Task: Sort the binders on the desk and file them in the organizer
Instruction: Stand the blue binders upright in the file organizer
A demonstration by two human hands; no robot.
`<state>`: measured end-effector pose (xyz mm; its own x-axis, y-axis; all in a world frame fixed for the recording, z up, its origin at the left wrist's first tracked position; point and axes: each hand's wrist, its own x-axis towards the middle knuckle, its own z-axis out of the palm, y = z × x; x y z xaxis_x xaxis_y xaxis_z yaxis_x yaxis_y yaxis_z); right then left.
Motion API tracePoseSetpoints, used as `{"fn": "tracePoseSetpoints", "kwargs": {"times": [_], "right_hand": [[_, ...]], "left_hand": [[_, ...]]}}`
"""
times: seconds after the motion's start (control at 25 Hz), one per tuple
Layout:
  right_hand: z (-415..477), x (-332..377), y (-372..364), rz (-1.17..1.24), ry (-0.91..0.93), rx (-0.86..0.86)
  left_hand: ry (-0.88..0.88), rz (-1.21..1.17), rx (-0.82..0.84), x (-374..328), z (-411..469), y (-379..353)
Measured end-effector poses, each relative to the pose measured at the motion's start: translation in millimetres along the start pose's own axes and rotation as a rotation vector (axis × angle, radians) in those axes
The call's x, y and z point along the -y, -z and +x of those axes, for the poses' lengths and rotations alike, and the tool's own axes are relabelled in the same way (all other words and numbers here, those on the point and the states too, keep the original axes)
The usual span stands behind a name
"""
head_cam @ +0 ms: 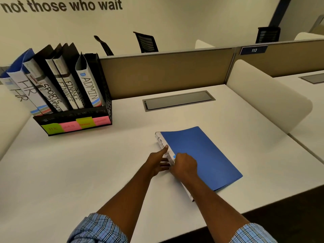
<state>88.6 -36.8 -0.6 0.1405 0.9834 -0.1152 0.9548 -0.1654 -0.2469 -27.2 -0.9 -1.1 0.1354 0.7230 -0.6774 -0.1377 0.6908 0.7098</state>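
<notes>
Flat on the white laminate desk (87, 163), to the right of the black mesh metal organizer (73, 116) and nearer the camera than it: blue binder (201, 155) of stiff card, its white spine lettered ADMIN and turned toward the organizer. Grasps that spine with the right hand (185, 165), fingers curled over its edge onto the cover. Touches the same spine with the left hand (157, 162), released and holding nothing, forefinger straight against the lettering on the organizer's side of the binder. Standing inside the organizer, tops tilted leftward: white-spined filed binders (66, 88), lettered from left to right HR, HR, SPORTS, SPORTS, FINANCE, FINANCE, ADMIN. Stuck along the organizer's front wall: green and pink paper sticky notes (77, 124), the leftmost reading HR, the others too blurred to read. Right of the organizer, sunk into the desk: grey metal cable hatch (178, 100). Behind the organizer and running rightward from it: tan fabric partition panel (166, 72).
</notes>
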Motion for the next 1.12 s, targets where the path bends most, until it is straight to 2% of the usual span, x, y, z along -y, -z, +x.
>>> {"fn": "tracePoseSetpoints", "kwargs": {"times": [0.28,0.52,0.68,0.8,0.96,1.12], "right_hand": [[-8.1,9.3,14.4,-0.040,0.080,0.069],[-6.7,22.6,23.8,0.038,0.075,-0.009],[-5.1,43.2,27.0,0.144,0.078,-0.104],[-4.8,70.3,23.4,0.120,0.075,-0.159],[-4.7,109.1,13.3,0.044,-0.032,-0.159],[-4.7,161.6,4.5,0.209,-0.176,-0.305]], "left_hand": [[0.070,-0.345,0.084,4.2,12.7,-6.7],[-0.040,-0.303,0.007,-16.7,13.2,-9.8],[-0.128,-0.361,-0.081,-38.0,6.1,6.7],[-0.220,-0.390,-0.088,-57.5,-2.6,27.7],[-0.346,-0.321,-0.101,-90.1,-20.8,63.6],[-0.539,-0.227,-0.062,-120.9,-49.2,105.1]]}}
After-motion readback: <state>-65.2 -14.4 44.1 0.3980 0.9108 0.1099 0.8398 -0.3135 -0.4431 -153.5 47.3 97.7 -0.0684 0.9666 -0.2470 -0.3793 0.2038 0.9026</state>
